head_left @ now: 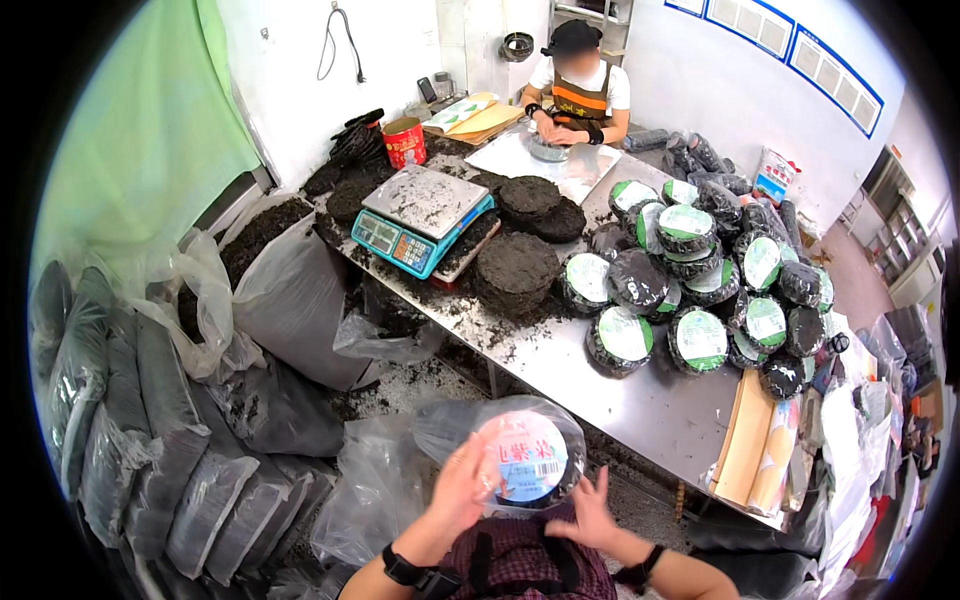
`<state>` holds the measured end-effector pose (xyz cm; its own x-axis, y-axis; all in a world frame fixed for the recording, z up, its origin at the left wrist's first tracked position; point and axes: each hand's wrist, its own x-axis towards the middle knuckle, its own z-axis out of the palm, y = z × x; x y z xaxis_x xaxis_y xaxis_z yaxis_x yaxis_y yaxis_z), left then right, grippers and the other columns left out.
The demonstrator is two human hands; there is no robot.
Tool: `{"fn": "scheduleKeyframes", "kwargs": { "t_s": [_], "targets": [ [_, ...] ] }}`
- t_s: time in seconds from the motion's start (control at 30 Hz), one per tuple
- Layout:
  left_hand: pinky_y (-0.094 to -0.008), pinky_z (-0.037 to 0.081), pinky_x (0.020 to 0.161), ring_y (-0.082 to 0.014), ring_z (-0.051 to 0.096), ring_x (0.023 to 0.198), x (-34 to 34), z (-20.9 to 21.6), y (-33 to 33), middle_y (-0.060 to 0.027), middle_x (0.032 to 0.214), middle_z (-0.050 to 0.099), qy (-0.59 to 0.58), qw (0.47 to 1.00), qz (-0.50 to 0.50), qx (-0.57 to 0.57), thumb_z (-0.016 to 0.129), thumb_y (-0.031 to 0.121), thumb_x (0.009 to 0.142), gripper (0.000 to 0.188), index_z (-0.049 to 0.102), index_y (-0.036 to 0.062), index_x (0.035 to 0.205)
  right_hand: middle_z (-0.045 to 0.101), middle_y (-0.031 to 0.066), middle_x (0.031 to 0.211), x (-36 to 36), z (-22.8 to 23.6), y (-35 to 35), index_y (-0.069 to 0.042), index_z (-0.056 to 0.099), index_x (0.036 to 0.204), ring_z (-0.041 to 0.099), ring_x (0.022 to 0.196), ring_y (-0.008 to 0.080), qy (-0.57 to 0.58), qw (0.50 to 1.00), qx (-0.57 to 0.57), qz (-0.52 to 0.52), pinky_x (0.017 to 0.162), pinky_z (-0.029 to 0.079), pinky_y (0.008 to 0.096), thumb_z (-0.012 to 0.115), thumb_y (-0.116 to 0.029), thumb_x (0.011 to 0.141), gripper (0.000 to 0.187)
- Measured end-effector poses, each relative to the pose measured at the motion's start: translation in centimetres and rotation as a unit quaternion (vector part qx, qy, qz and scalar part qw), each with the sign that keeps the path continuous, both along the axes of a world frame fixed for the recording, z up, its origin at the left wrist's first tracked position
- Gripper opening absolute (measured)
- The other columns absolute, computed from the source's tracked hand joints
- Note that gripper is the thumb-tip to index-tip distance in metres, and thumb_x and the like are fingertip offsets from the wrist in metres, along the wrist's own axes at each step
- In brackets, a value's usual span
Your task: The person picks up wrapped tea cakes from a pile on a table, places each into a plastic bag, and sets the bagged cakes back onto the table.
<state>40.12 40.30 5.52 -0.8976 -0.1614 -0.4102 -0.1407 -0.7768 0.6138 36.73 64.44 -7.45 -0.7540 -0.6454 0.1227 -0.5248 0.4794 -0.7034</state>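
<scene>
A person is looking down at their own two hands, which are holding a round, dark, flat cake [528, 455] sealed in a clear plastic bag, close to their chest at the lower middle of the view. A round label in pink, white and blue is showing through the bag on the cake's face. The left hand [462, 488] is lying flat against the cake's left side with fingers spread. The right hand [588, 512] is cupping the lower right edge, fingers curled against the bag. Each wrist is wearing a dark band.

Beyond the hands, a long steel table [640, 400] is running away toward the upper right. A pile of wrapped round cakes with green labels [700, 275] is sitting on its right half. Bare dark cakes [518, 268] are stacked near the middle, just beside a teal weighing scale [424, 218]. Dark crumbs are scattering across the steel. Grey sacks of loose dark material [290, 290] are leaning at the left. At the far end, another person [578, 95] in a dark cap is working with both hands on the table.
</scene>
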Motion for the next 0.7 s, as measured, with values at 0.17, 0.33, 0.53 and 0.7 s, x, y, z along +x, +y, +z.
{"fn": "scheduleKeyframes", "kwargs": {
  "t_s": [0.17,0.33,0.53,0.7],
  "targets": [
    [-0.0181,0.025,0.04,-0.0021,0.028,0.04,-0.3,6.5,-4.6,0.0083,0.05,0.031,0.053,0.983,-0.005,-0.176,0.043,0.027,0.099,0.044,0.045,-0.0023,0.132,0.057,0.0056,0.081,-5.0,12.2,1.9,-0.01,0.06,0.081,0.057,0.084,0.0283,0.187,0.982,-0.005,0.04,0.079,0.047,0.0405,0.076,-0.016,0.065,0.024],
    [-0.0167,0.022,0.041,0.0007,0.031,0.043,-2.1,9.7,-5.8,0.0107,0.054,0.038,0.07,0.964,0.011,-0.256,0.054,0.009,0.093,0.046,0.04,0.0055,0.136,0.053,0.0013,0.072,-6.5,17.8,1.6,-0.01,0.056,0.076,0.054,0.059,0.0188,0.335,0.918,-0.168,0.131,0.049,0.043,0.0295,0.076,-0.026,0.071,0.026],
    [-0.0183,0.035,0.051,-0.0007,0.046,0.055,-6.5,10.8,-3.6,0.0045,0.072,0.064,0.196,0.834,-0.048,-0.513,0.054,-0.002,0.087,0.039,0.054,0.0071,0.125,0.035,-0.0029,0.056,-9.4,23.3,1.3,-0.012,0.048,0.064,0.039,0.044,0.0113,0.416,0.868,-0.204,0.177,0.041,0.026,0.0226,0.076,-0.038,0.073,0.039],
    [-0.0319,0.051,0.057,-0.0238,0.064,0.066,-11.5,13.7,0.7,-0.0051,0.079,0.067,0.322,0.513,-0.251,-0.755,0.061,0.006,0.078,0.043,0.062,0.0264,0.117,0.029,-0.0034,0.055,-12.7,25.8,1.9,-0.013,0.042,0.059,0.033,0.043,0.0098,0.425,0.854,-0.232,0.189,0.041,0.022,0.022,0.076,-0.041,0.073,0.047]
  ]
}}
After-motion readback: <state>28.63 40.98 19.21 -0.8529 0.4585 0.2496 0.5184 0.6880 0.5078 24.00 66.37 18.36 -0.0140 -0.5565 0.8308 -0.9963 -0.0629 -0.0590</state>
